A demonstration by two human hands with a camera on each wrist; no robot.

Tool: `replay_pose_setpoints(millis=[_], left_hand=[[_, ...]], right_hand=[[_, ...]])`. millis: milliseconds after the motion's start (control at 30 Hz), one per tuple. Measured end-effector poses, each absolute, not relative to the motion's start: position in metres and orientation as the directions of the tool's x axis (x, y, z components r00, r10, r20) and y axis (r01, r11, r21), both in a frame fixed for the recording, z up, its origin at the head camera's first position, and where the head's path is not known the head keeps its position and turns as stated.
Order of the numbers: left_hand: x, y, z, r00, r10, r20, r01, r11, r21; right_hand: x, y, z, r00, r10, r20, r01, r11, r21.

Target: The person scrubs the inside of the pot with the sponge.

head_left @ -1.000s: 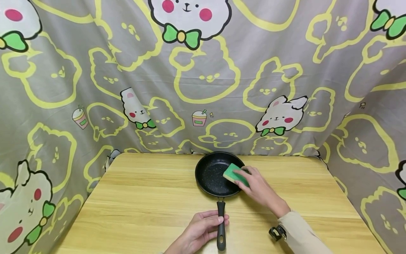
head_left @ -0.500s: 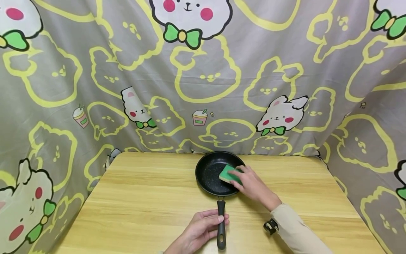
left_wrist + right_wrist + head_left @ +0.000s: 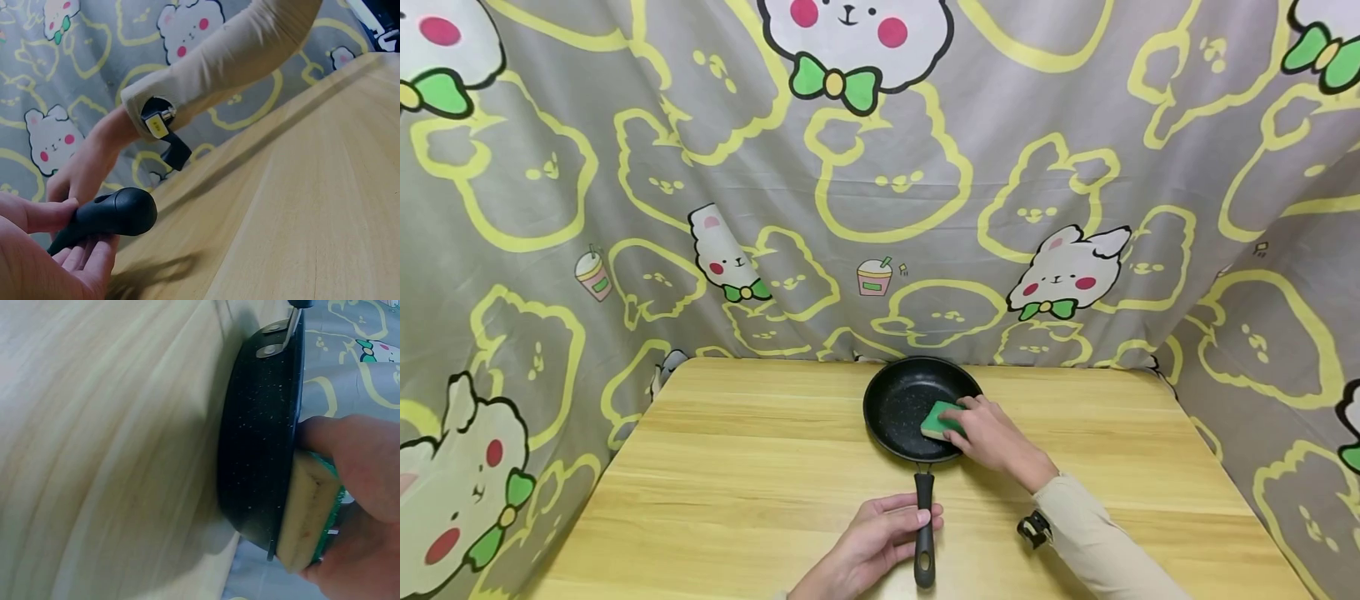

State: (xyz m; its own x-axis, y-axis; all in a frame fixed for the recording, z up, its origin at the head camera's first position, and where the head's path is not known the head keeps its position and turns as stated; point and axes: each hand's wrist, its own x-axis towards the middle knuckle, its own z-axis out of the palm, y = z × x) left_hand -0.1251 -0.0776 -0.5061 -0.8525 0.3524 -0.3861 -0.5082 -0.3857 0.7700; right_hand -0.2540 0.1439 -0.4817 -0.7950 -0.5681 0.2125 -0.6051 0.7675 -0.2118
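A black speckled frying pan (image 3: pixel 891 408) stands at the far middle of the table, its handle (image 3: pixel 924 546) pointing toward me. My left hand (image 3: pixel 876 537) holds that handle, thumb on top and fingers beneath, as the left wrist view also shows around the handle's rounded end (image 3: pixel 134 212). Inside the pan, at its right side, is a sponge (image 3: pixel 934 422) with a green scouring face up and a yellowish foam side (image 3: pixel 306 515) down. My right hand (image 3: pixel 996 437) grips the sponge from the right, thumb and fingers on its sides. The hand hides the sponge's right end.
The wooden table (image 3: pixel 737 467) extends to both sides of the pan. Behind it and at both sides hangs a grey curtain (image 3: pixel 850 208) with cartoon animals. A small black device (image 3: pixel 1034 528) is strapped at the right sleeve's cuff.
My right hand has slid the sponge leftward from the pan's right rim, then slightly nearer to me. The left hand keeps its hold on the handle, and the pan stays in place.
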Motion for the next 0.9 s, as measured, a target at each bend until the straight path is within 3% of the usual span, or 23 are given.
replay_pose_setpoints(millis=[533, 900], left_hand=[[-0.124, -0.077, -0.505, -0.86, 0.335, -0.386, -0.499, -0.387, 0.775], [-0.125, -0.078, -0.506, -0.861, 0.338, -0.381, -0.496, -0.388, 0.777]], right_hand=[[-0.24, 0.139, -0.46, -0.797, -0.596, 0.096, -0.594, 0.748, -0.296], [-0.235, 0.135, -0.451, -0.762, -0.647, 0.016, -0.583, 0.675, -0.453]])
